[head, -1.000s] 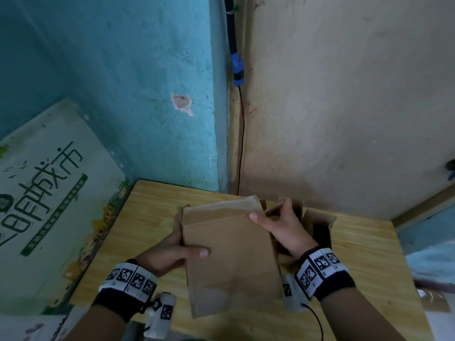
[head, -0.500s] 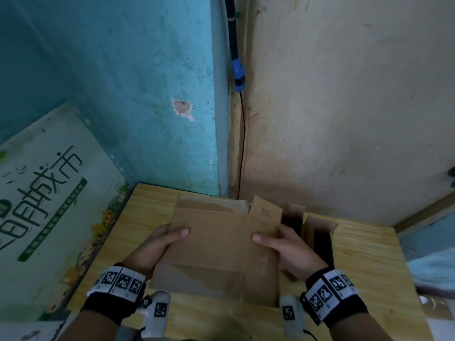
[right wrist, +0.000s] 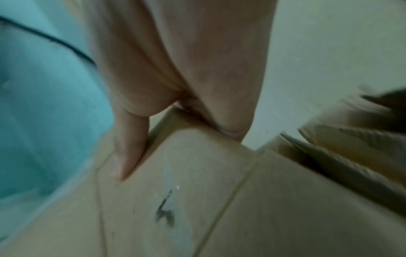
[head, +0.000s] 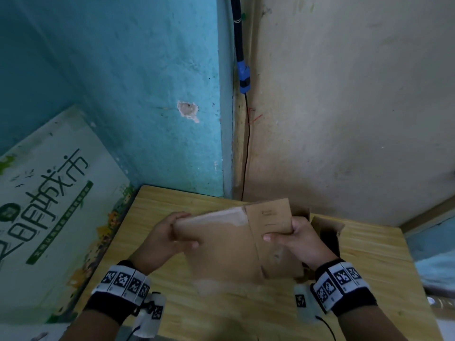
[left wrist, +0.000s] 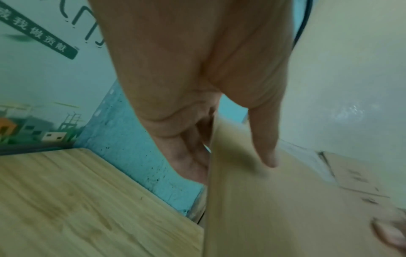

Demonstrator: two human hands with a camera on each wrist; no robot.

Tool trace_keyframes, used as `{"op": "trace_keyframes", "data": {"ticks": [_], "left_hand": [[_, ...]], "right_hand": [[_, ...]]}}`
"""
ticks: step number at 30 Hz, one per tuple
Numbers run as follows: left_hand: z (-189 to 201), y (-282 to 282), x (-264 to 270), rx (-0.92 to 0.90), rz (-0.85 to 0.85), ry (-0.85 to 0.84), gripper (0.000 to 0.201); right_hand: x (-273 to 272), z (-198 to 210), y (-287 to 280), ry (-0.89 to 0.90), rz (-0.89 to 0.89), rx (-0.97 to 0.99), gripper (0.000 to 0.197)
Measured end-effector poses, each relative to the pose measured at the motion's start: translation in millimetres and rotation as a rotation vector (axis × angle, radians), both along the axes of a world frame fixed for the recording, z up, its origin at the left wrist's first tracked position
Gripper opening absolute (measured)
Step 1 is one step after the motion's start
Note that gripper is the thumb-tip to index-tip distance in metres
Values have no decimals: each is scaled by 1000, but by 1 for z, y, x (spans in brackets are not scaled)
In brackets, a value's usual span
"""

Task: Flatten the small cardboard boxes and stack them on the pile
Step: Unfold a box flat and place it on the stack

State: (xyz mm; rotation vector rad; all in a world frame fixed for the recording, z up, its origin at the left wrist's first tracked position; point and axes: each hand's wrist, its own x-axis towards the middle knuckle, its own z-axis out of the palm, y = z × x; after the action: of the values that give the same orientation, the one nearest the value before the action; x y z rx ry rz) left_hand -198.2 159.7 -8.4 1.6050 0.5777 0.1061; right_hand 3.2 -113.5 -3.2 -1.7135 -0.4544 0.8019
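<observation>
Cardboard box (head: 236,244), flattened to a brown sheet, held clear above the wooden table (head: 379,262), tilted, near edge low and far edge raised. Gripped on both sides: left hand (head: 170,238) clamped on the left edge, thumb over the face and fingers behind; right hand (head: 299,238) clasping the right panel near its top, thumb (right wrist: 129,153) flat on the face beside a crease. Long axis running near to far, away from the body, printed flap (head: 269,215) pointing toward the wall corner. Tape remnants pale along the upper left edge. Judged mid-step: flattening looks done or nearly so, stacking not yet done. For a clean finish, best pressed fully flat along the creases, flaps tucked in line, then lowered level and squared to the pile's edges, released only once settled. Pile itself not identifiable from these views. Just behind the right hand, an open cardboard box (head: 328,232) standing on the table, dark inside. Beyond, a printed signboard (head: 49,193) leaning at left, a black cable (head: 242,70) running down the corner between teal and beige walls.
</observation>
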Motion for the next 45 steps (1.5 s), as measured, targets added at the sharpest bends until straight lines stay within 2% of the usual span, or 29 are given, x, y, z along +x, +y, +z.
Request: {"op": "trace_keyframes", "data": {"ticks": [2, 4, 6, 8, 11, 14, 19, 22, 29, 34, 39, 41, 43, 44, 45], "left_hand": [[4, 5, 1, 64, -55, 32, 51], [7, 4, 1, 120, -281, 130, 24], [7, 3, -2, 136, -427, 194, 11], [5, 7, -7, 127, -391, 184, 2], [-6, 18, -16, 117, -204, 214, 15], [-23, 30, -32, 93, -43, 296, 4], [-63, 51, -56, 81, 127, 466, 18], [-82, 56, -63, 84, 212, 527, 19], [-116, 66, -65, 105, 261, 653, 26], [-130, 72, -58, 82, 371, 706, 24], [-127, 92, -50, 62, 493, 756, 33], [-138, 103, -44, 79, 507, 767, 47], [-184, 129, -44, 188, 449, 819, 94], [-186, 135, -39, 268, 404, 892, 111], [-187, 136, -34, 419, 334, 926, 106]], "right_hand": [[2, 4, 6, -68, 103, -31, 28], [0, 11, 16, -116, 176, -62, 29], [-4, 20, 27, -171, 187, -61, 30], [-10, 29, 37, -286, 152, -66, 36], [-17, 39, 47, -475, 61, -110, 52], [-25, 56, 49, -538, 34, -52, 43], [-43, 94, 49, -530, 92, 117, 20], [-47, 102, 48, -524, 105, 131, 15], [-48, 83, 49, -465, 48, 67, 14], [-48, 76, 57, -454, 25, 32, 14], [-50, 67, 63, -389, -8, -3, 14], [-51, 63, 67, -383, -21, -10, 13], [-53, 60, 69, -384, -29, -20, 12], [-54, 59, 70, -389, -36, -19, 11], [-54, 58, 71, -385, -48, -10, 11]]}}
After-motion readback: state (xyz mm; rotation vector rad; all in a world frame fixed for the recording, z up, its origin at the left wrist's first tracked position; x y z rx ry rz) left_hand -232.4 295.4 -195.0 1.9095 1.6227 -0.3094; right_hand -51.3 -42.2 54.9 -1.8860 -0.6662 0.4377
